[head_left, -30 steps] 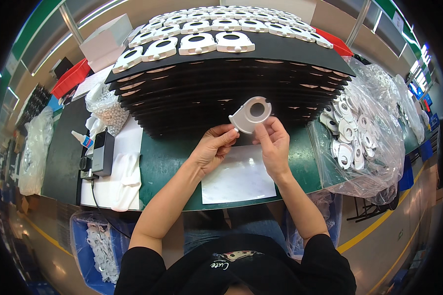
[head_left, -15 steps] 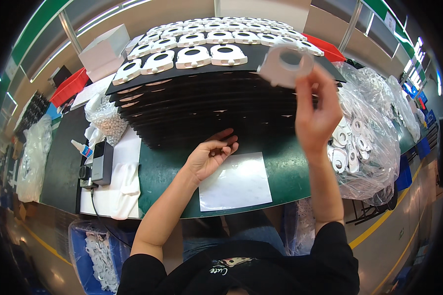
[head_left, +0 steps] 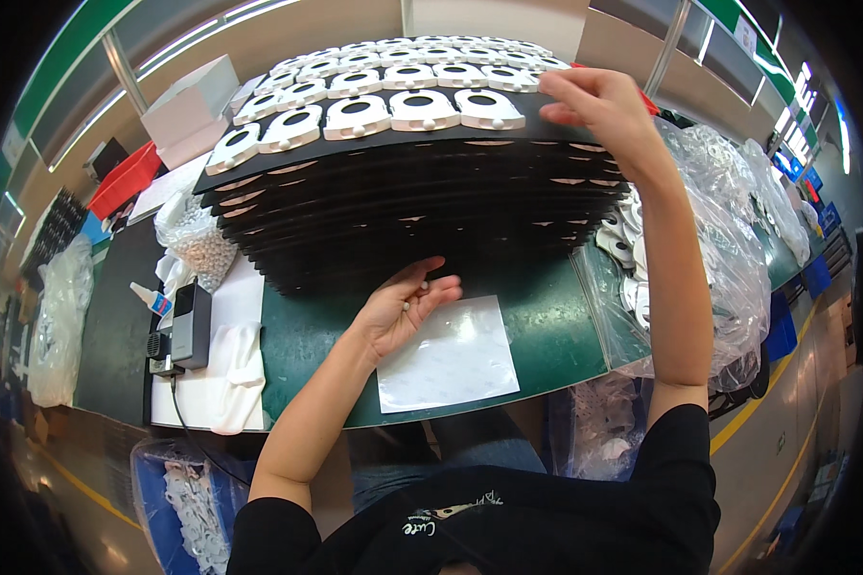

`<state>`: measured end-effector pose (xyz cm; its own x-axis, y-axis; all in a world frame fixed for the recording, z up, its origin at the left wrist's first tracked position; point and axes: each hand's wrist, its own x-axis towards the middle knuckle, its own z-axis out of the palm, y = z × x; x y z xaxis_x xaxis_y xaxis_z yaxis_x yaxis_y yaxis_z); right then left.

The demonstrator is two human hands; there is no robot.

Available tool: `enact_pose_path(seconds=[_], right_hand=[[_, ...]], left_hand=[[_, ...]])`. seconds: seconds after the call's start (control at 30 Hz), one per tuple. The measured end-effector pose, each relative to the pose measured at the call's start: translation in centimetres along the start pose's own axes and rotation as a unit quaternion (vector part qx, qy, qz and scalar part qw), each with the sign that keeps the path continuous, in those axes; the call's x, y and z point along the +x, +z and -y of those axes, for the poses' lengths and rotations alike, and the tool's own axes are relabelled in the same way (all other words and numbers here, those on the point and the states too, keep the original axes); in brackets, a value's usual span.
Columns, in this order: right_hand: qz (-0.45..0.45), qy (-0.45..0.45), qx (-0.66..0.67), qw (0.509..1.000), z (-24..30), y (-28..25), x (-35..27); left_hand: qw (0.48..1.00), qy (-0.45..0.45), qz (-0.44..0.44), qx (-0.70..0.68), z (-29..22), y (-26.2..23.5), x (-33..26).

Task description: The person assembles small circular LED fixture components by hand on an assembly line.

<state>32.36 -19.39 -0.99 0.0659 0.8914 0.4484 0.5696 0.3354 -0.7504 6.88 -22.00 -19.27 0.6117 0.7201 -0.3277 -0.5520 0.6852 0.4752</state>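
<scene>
My left hand (head_left: 403, 305) is half curled, palm up, in front of the stack of black trays (head_left: 412, 201), with a few small white balls (head_left: 407, 307) in it. My right hand (head_left: 599, 107) is raised at the right end of the top tray, its fingers apart and nothing in them. Rows of white plastic parts (head_left: 358, 116), each with a round hole and a small ball at its front edge, cover that tray. The nearest one to my right hand in the front row is a white part (head_left: 490, 109).
Loose white parts (head_left: 623, 251) fill a clear plastic bag (head_left: 714, 287) on the right. To the left are a bag of small balls (head_left: 201, 240), a glue bottle (head_left: 151, 299) and a dark grey device (head_left: 192, 326). A white sheet (head_left: 448, 359) lies on the green table (head_left: 566, 326).
My right hand has let go of a white part, now at the right end of the front row, and has risen slightly. My left hand has opened a little, showing the balls.
</scene>
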Motion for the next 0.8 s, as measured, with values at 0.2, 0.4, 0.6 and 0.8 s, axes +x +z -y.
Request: enact_pose_path(seconds=[0.2, 0.4, 0.6, 0.8], right_hand=[[-0.213, -0.101, -0.098, 0.967, -2.8, -5.5, -6.9], [-0.055, 0.154, -0.429, 0.888, -13.6, -10.6, -14.2], [-0.017, 0.060, -0.373, 0.926, -17.6, -10.0, -16.4], [-0.097, 0.038, -0.374, 0.922, -18.5, -9.1, -16.3]], left_hand=[[0.997, -0.002, 0.076, -0.016, -0.3, -2.6, 0.3], [0.999, 0.021, 0.046, -0.006, -0.1, -1.0, 0.0], [0.996, 0.067, 0.026, 0.053, 0.2, -1.5, 0.2], [0.995, 0.071, 0.022, 0.066, 0.0, -1.5, 0.1]])
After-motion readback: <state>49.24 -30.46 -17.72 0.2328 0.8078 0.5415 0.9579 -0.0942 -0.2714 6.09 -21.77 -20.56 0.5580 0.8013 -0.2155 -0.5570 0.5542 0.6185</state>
